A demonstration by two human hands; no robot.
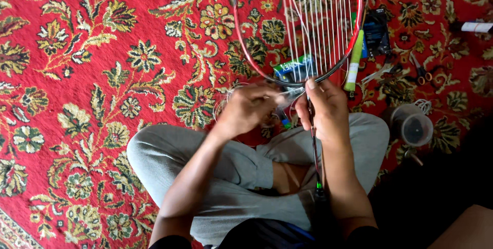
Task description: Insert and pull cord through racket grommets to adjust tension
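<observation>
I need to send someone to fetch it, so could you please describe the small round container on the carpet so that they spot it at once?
Start at the red floral carpet and find the seated person's bent knee beside their right hand. Just beyond that knee stands a small round open container. It is translucent grey with a dark inside, unlike the flat scissors and the dark packet lying farther off.

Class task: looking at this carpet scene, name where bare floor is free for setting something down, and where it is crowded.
Free: the carpet left of the racket and of the left knee. Crowded: right of the racket, with scissors, dark packet, cup.
</observation>
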